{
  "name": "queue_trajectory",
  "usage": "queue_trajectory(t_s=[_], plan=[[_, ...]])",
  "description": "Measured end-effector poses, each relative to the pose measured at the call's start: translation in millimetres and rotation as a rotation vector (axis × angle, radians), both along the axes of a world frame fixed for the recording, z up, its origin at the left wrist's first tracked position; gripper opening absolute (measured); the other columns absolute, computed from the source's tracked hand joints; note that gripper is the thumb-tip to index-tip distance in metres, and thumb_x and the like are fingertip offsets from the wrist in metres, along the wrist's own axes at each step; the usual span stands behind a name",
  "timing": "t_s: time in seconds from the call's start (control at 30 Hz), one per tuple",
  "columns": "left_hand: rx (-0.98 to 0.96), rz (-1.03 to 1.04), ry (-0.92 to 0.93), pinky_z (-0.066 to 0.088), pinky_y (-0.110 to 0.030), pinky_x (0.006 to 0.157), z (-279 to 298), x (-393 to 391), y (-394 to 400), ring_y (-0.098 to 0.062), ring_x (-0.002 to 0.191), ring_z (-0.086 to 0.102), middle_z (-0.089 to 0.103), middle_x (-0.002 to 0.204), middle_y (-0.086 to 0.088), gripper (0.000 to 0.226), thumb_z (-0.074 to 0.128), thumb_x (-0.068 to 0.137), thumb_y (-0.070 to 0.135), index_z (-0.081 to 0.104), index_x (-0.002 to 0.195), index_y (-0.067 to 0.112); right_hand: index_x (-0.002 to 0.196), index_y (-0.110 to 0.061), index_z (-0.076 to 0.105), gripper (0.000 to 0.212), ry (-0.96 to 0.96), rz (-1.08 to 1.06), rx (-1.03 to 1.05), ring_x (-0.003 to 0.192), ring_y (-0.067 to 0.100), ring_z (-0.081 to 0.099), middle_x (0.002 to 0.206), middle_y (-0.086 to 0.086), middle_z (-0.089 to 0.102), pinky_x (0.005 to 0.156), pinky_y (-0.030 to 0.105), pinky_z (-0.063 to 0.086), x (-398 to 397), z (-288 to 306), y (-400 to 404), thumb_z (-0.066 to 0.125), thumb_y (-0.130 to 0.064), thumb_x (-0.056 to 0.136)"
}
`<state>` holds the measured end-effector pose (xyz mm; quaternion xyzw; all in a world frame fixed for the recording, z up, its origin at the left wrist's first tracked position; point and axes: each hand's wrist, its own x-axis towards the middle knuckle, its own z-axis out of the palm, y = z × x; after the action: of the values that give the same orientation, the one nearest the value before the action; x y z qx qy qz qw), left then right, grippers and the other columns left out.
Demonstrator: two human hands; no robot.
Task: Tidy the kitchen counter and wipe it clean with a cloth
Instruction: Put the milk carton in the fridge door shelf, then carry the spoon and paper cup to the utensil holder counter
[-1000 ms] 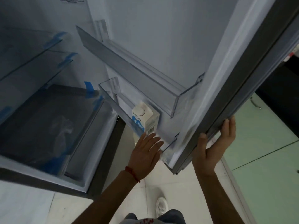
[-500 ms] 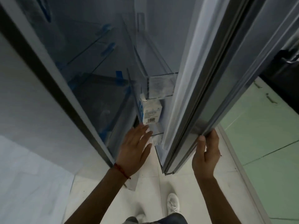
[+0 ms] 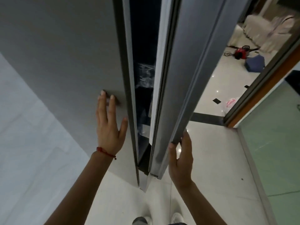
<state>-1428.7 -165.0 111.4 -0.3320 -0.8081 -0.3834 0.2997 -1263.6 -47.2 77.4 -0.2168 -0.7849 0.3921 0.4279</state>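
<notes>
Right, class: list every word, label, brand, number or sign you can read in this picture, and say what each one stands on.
None can be read here.
Fridge door: plain grey, no lettering.
Fridge side panel: plain, no label.
Pink-and-white bag on the floor: any print on it is too small and blurred to read.
Red machine on the floor: no marking can be made out.

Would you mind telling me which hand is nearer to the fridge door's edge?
The right hand: it holds the lower edge of the fridge door. The left hand lies flat against the fridge's outer side panel, across the gap from the door.
</notes>
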Motion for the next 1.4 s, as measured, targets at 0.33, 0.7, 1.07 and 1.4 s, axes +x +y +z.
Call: queue_trajectory(t_s=[0.33,0.7,1.07,1.4], plan=[[-0.014,-0.037,-0.082,0.008,-0.016,0.118,3.8,3.2,-3.1,-0.031,0.139,0.016,0.012,0.149,-0.013,0.059,0.022,0.095,0.048,0.019,0.140,0.010,0.139,-0.020,0.024,0.050,-0.113,0.105,0.112,0.134,0.020,0.040,0.144,0.013,0.042,0.105,0.035,0.042,-41.5,-4.5,-19.8,0.035,-0.040,0.095],[-0.129,-0.123,-0.551,0.028,-0.036,0.107,-76.3,73.7,-11.1,-0.033,0.137,0.029,0.030,0.147,-0.025,0.062,0.045,0.089,0.032,0.030,0.140,0.000,0.135,-0.011,0.043,0.078,-0.498,0.000,-0.080,0.130,0.014,0.043,0.140,0.007,0.049,0.103,0.013,0.030,79.6,-67.0,24.2,0.018,-0.066,0.086],[-0.828,-0.500,-1.209,0.051,-0.022,0.062,-168.8,203.4,50.8,-0.025,0.076,0.068,0.070,0.086,-0.012,0.023,0.066,0.073,-0.005,0.060,0.092,0.008,0.132,-0.014,0.047,0.041,-0.766,-0.522,-0.758,0.120,0.021,0.053,0.136,0.006,0.053,0.099,0.033,0.040,342.3,-141.0,17.3,0.043,-0.031,0.095],[-1.373,-0.630,-1.143,0.047,-0.039,0.086,-214.8,391.2,131.2,-0.035,0.101,0.061,0.064,0.093,-0.017,0.022,0.050,0.092,0.022,0.063,0.089,0.004,0.127,-0.010,0.053,0.036,-0.534,-1.030,-1.236,0.121,0.031,0.051,0.129,0.014,0.058,0.097,0.034,0.038,562.4,-166.9,-67.1,0.043,-0.025,0.096]])
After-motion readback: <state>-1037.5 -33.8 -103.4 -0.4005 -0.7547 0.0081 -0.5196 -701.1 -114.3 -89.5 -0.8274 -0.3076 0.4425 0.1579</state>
